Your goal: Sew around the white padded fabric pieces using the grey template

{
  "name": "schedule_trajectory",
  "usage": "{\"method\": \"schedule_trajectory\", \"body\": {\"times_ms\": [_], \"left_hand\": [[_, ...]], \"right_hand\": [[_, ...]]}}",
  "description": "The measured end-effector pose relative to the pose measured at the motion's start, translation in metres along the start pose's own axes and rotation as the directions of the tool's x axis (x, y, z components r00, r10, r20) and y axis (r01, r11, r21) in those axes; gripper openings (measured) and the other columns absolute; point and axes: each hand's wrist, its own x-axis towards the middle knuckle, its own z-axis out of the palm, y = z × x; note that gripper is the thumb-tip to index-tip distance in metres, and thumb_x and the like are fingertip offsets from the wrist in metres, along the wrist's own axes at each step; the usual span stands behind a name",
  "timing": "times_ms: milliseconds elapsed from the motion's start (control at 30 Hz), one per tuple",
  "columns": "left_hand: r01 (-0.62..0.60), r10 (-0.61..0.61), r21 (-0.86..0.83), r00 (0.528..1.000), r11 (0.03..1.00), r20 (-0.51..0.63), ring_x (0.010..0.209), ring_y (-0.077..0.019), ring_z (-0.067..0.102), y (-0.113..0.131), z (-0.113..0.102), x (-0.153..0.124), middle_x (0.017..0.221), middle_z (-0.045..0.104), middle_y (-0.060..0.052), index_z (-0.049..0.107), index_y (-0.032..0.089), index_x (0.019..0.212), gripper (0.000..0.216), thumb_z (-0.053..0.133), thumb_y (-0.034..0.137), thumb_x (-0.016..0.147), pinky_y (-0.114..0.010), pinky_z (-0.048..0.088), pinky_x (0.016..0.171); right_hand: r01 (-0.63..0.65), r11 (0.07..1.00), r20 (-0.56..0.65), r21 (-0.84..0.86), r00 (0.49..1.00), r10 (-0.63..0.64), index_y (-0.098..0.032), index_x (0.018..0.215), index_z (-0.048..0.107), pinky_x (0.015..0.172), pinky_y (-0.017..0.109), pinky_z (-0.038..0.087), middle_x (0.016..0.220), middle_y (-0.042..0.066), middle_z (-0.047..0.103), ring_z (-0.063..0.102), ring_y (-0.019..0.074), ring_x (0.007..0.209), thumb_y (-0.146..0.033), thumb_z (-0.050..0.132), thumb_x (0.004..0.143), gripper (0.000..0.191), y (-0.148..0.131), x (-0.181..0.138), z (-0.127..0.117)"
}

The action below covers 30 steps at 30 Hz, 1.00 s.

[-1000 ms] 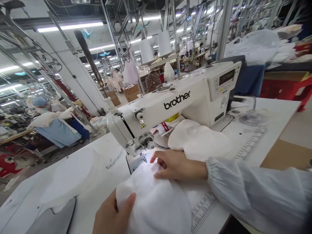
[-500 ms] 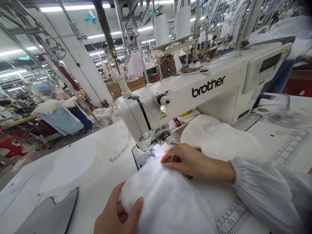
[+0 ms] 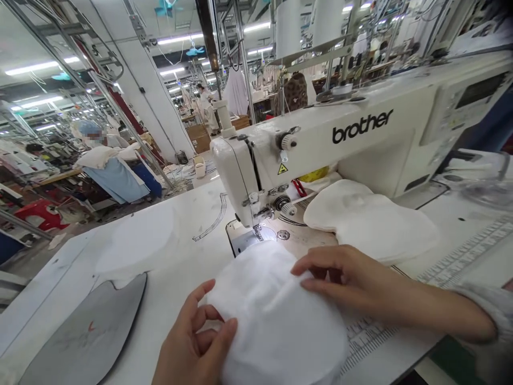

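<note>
A soft white fabric piece [image 3: 280, 326] with a rounded edge lies on the machine table, its far edge just in front of the presser foot [image 3: 257, 232]. My left hand [image 3: 196, 342] grips its left edge, thumb on top and fingers curled at the rim. On the right side my right hand [image 3: 352, 278] pinches a fold of the same fabric between thumb and fingers. Behind the fabric stands the white sewing machine [image 3: 312, 141] marked "brother", a light shining on its needle plate [image 3: 240, 235].
White shaped fabric pieces [image 3: 368, 219] lie under the machine arm. To the left are a flat grey template [image 3: 88, 331] and a pale stack of white pieces [image 3: 136, 240]. A ruler scale [image 3: 452, 256] runs along the table at right. A co-worker [image 3: 90, 131] sits far left.
The fabric has come back from the needle towards me and lies flatter. My right hand has moved right and nearer, still pinching it. The view has shifted, showing more of the grey template.
</note>
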Motion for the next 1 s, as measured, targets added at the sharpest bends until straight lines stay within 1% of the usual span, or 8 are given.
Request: {"method": "schedule_trajectory", "body": {"times_ms": [167, 267, 400, 500, 667, 833, 900, 1000], "left_hand": [[0.012, -0.012, -0.002, 1.000, 1.000, 0.019, 0.048, -0.0117, 0.055, -0.001, -0.003, -0.010, 0.080, 0.061, 0.004, 0.047, 0.023, 0.127, 0.072, 0.065, 0.064, 0.071, -0.026, 0.044, 0.049], [0.019, -0.020, -0.066, 1.000, 0.998, -0.015, 0.053, -0.0152, 0.061, -0.004, -0.010, -0.009, 0.086, 0.065, 0.000, 0.047, 0.022, 0.129, 0.071, 0.065, 0.062, 0.073, -0.031, 0.054, 0.050], [-0.024, 0.022, -0.027, 0.997, 0.999, -0.080, 0.052, -0.0162, 0.064, -0.004, -0.019, 0.002, 0.088, 0.066, -0.002, 0.051, 0.021, 0.126, 0.069, 0.070, 0.057, 0.071, -0.032, 0.056, 0.048], [-0.023, 0.027, 0.047, 0.996, 0.999, -0.088, 0.050, -0.0148, 0.063, 0.001, -0.021, 0.013, 0.085, 0.065, 0.000, 0.052, 0.023, 0.124, 0.066, 0.070, 0.059, 0.071, -0.028, 0.050, 0.043], [-0.017, 0.022, 0.179, 0.999, 0.984, -0.029, 0.049, -0.0117, 0.059, 0.010, -0.023, 0.025, 0.087, 0.065, 0.001, 0.055, 0.025, 0.119, 0.061, 0.070, 0.057, 0.070, -0.023, 0.038, 0.039], [-0.083, 0.098, 0.256, 0.994, 0.963, -0.047, 0.052, -0.0120, 0.058, 0.007, -0.025, 0.029, 0.085, 0.065, 0.004, 0.061, 0.026, 0.108, 0.045, 0.067, 0.053, 0.072, -0.029, 0.045, 0.057], [-0.116, 0.131, 0.343, 0.991, 0.932, -0.020, 0.052, -0.0126, 0.058, 0.006, -0.026, 0.030, 0.083, 0.066, 0.004, 0.063, 0.026, 0.104, 0.039, 0.063, 0.053, 0.075, -0.031, 0.046, 0.063], [-0.167, 0.181, 0.454, 0.983, 0.875, 0.012, 0.057, -0.0145, 0.060, 0.005, -0.028, 0.029, 0.085, 0.067, 0.002, 0.066, 0.026, 0.102, 0.037, 0.060, 0.052, 0.077, -0.031, 0.047, 0.061]], "right_hand": [[-0.035, 0.999, 0.031, 0.017, 0.999, 0.035, -0.021, 0.099, 0.073, 0.049, 0.027, 0.038, 0.063, 0.001, 0.057, 0.050, 0.0147, 0.055, -0.043, 0.059, 0.087, 0.029, 0.004, 0.001, 0.000], [-0.036, 0.999, 0.022, 0.020, 0.999, 0.036, -0.021, 0.101, 0.073, 0.047, 0.026, 0.037, 0.061, 0.000, 0.055, 0.049, 0.0141, 0.053, -0.044, 0.060, 0.086, 0.031, 0.006, -0.003, 0.000], [-0.036, 0.999, 0.009, 0.018, 0.999, 0.036, -0.022, 0.100, 0.074, 0.047, 0.025, 0.038, 0.062, 0.001, 0.055, 0.051, 0.0140, 0.054, -0.045, 0.064, 0.084, 0.030, 0.003, -0.007, 0.001], [-0.067, 0.998, 0.015, -0.011, 0.998, 0.067, -0.022, 0.103, 0.073, 0.048, 0.025, 0.037, 0.063, 0.000, 0.055, 0.051, 0.0139, 0.055, -0.047, 0.063, 0.084, 0.033, 0.000, -0.007, 0.001], [-0.102, 0.994, 0.034, -0.047, 0.994, 0.103, -0.021, 0.106, 0.072, 0.050, 0.024, 0.037, 0.065, 0.000, 0.056, 0.051, 0.0134, 0.057, -0.048, 0.059, 0.087, 0.036, -0.002, -0.009, 0.002], [-0.072, 0.995, -0.051, -0.062, 0.996, 0.069, -0.022, 0.107, 0.072, 0.053, 0.025, 0.039, 0.074, 0.002, 0.060, 0.054, 0.0140, 0.062, -0.045, 0.057, 0.089, 0.033, 0.001, -0.011, 0.002], [-0.053, 0.995, -0.019, -0.090, 0.999, 0.051, -0.022, 0.107, 0.072, 0.052, 0.024, 0.039, 0.073, 0.002, 0.059, 0.053, 0.0131, 0.060, -0.043, 0.057, 0.089, 0.032, 0.002, -0.010, 0.001], [-0.050, 0.992, 0.028, -0.116, 0.998, 0.054, -0.022, 0.110, 0.071, 0.051, 0.023, 0.039, 0.069, 0.000, 0.057, 0.052, 0.0123, 0.058, -0.043, 0.058, 0.089, 0.033, 0.003, -0.010, -0.001]]}}
